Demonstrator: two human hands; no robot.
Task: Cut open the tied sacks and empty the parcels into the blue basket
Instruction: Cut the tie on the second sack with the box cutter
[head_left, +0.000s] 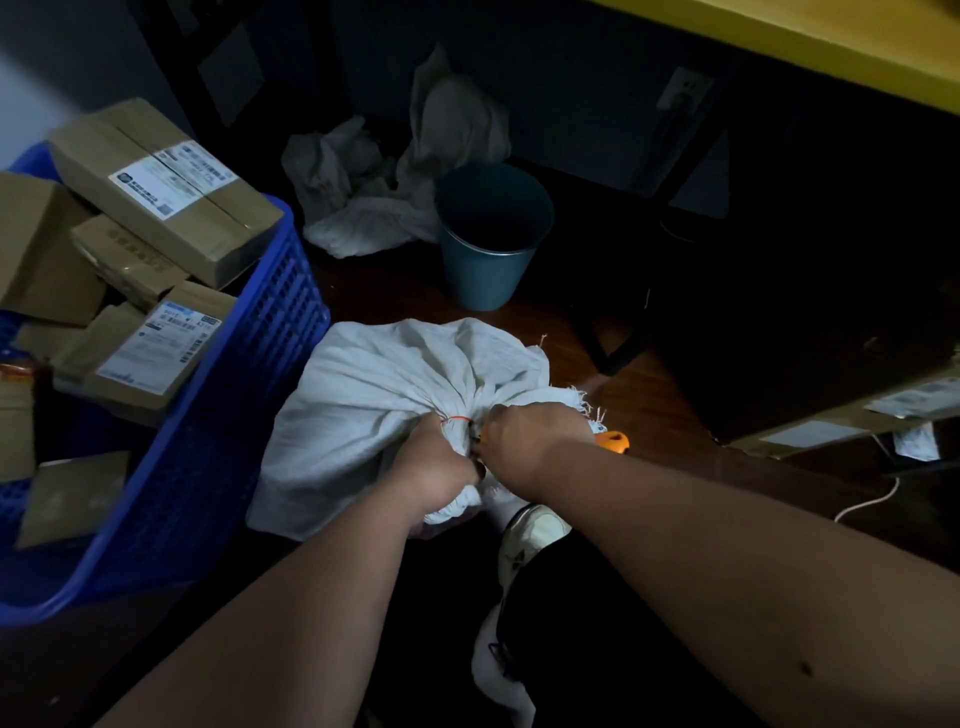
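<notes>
Head camera view, looking down: a tied white sack lies on the floor just right of the blue basket, which already holds cardboard parcels. The left hand has its fingers clamped round the bunched neck, which points toward the person, below a red tie, while the right hand grips an orange-handled cutter against it. Cutting open looks under way; next the tie must be severed without nicking the left hand.
</notes>
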